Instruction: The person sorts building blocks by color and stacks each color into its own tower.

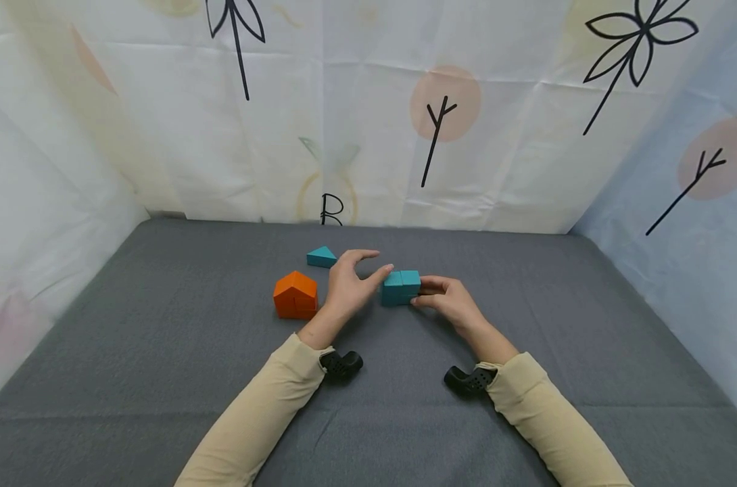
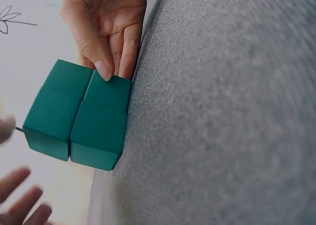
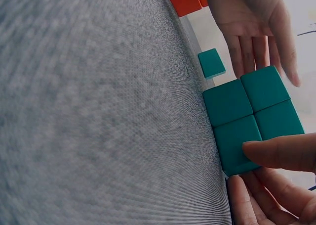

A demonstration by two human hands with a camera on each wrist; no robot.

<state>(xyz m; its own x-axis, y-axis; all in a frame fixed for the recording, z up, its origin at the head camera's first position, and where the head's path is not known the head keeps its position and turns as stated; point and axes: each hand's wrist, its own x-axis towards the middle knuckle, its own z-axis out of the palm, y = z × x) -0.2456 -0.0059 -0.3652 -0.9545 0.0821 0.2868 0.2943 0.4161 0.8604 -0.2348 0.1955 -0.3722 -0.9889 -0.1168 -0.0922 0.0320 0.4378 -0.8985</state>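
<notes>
Several teal blocks stand together on the grey cloth as a cube-like stack, two wide and two high in the right wrist view. My right hand pinches the lower right block, its thumb flat on the near face and the fingers around the side. On the other side, my left hand has its fingers and thumb spread, the thumb tip close to the stack's top left corner. A gap shows between that hand's fingers and the blocks in the left wrist view.
Left of the left hand stands an orange house-shaped group of blocks with a peaked top. A teal triangular block lies behind it. White printed fabric hangs along the back and sides of the grey cloth surface.
</notes>
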